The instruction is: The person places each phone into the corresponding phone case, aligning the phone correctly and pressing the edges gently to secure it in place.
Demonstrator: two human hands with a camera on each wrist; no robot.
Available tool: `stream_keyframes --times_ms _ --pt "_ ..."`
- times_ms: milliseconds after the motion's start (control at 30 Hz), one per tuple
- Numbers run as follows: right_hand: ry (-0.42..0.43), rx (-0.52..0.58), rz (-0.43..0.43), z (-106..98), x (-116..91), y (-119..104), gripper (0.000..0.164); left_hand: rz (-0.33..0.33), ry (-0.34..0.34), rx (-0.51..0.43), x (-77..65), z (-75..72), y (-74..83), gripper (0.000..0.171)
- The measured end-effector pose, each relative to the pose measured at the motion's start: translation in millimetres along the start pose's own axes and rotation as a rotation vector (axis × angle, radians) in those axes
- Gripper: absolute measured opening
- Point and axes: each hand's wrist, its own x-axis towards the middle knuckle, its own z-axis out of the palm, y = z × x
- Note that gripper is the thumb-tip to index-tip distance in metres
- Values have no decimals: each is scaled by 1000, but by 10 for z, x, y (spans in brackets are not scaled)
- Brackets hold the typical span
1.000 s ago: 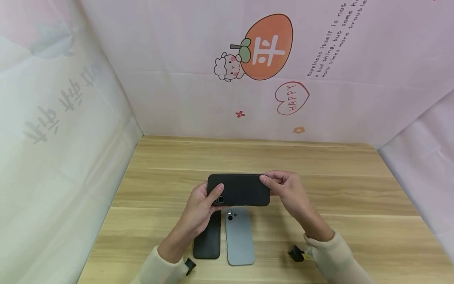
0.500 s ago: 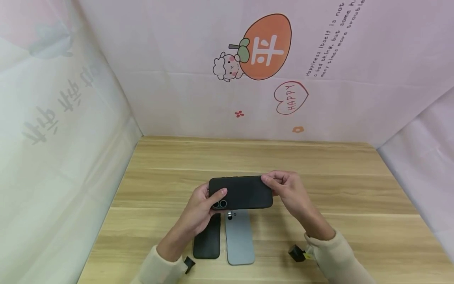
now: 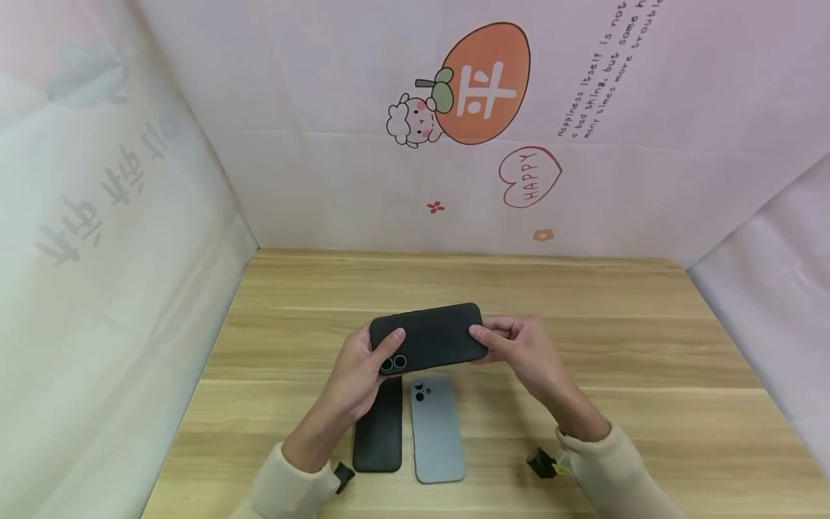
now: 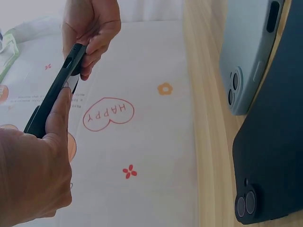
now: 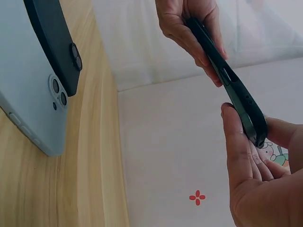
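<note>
Both hands hold a phone in a black case above the table, its camera side up in the head view. My left hand grips the camera end, with the thumb on the back beside the lenses. At the other end, my right hand pinches the edge between thumb and fingers. In the right wrist view the phone appears edge-on, with a cutout in the case's side. Most of its screen side is hidden. Below lie a second black phone and a light grey-blue phone, cameras up.
The two phones lie side by side on a wood-grain table. Printed white cloth rises behind the table, and more cloth hangs at the left and right. A small black device sits at the right sleeve, and another at the left sleeve.
The held phone has shifted slightly left and tilted, its right end rising. My right thumb has moved from the phone's upper right corner to lower on its right edge. The phones on the table stay put.
</note>
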Motion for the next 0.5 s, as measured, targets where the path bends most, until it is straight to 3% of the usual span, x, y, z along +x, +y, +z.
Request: stream_keyframes --times_ms 200,500 --pt "-141 36 23 21 -4 29 39 4 2 0 10 -30 18 35" --pt "-229 28 21 -2 -26 57 39 -4 5 7 6 -46 38 35"
